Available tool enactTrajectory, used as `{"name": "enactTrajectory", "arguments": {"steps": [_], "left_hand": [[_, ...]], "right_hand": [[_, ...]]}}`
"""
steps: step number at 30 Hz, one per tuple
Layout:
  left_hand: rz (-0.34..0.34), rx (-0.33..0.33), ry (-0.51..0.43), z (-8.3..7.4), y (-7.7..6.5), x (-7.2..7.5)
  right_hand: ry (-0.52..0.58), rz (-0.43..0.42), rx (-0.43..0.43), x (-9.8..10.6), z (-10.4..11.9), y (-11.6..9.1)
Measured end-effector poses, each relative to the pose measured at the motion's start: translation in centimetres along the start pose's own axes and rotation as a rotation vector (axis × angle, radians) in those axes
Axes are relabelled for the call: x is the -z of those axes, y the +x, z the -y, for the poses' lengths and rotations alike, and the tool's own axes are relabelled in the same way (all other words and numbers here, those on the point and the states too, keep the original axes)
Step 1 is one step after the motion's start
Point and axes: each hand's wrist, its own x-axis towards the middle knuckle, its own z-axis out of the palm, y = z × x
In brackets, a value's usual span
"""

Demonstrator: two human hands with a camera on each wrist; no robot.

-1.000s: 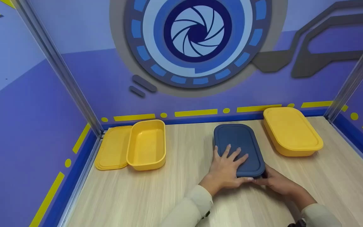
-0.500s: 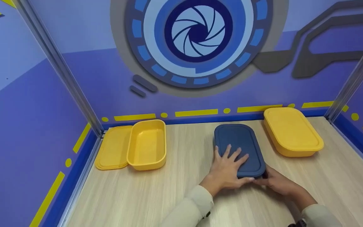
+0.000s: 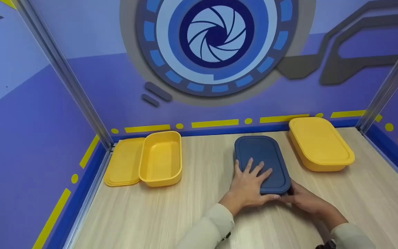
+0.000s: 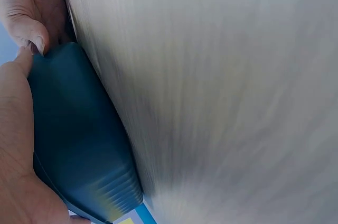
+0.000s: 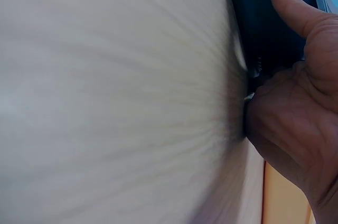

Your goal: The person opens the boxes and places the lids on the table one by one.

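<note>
A dark blue lidded food container [image 3: 263, 148] stands on the table right of the middle in the head view. My left hand [image 3: 249, 188] rests spread across its lid, fingers straight, thumb along the near edge. At the near right corner, my right hand [image 3: 306, 199] grips the container, its thumb on the near side; its other fingers are mostly hidden. In the left wrist view the ribbed side of the blue container [image 4: 84, 129] shows below the lid edge. The right wrist view shows my right thumb [image 5: 296, 10] lying against the dark wall.
A yellow lidded container [image 3: 320, 143] stands at the back right. On the left, an open yellow container [image 3: 161, 159] stands beside a yellow lid [image 3: 124, 162], overlapping its edge. Printed panels with metal posts [image 3: 64, 72] enclose the wooden table [image 3: 143, 218].
</note>
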Motion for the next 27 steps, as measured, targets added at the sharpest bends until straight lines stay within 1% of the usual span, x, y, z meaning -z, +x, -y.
{"name": "enactTrajectory", "arguments": {"steps": [3, 9, 12, 20, 27], "left_hand": [[-0.005, 0.001, -0.011, 0.08, -0.05, 0.04], [0.019, 0.005, -0.002, 0.03, -0.25, 0.08], [0.023, 0.000, 0.008, -0.08, -0.20, 0.15], [-0.010, -0.007, 0.059, -0.21, 0.13, 0.16], [-0.016, -0.013, 0.053, -0.17, 0.21, 0.19]], "right_hand": [[0.018, 0.006, 0.005, -0.17, 0.01, 0.06], [0.011, 0.009, -0.018, -0.41, -0.21, 0.20], [0.007, 0.014, -0.014, -0.35, -0.29, 0.21], [-0.014, -0.002, 0.015, -0.13, -0.20, 0.31], [-0.031, -0.010, 0.005, -0.08, 0.04, 0.20]]}}
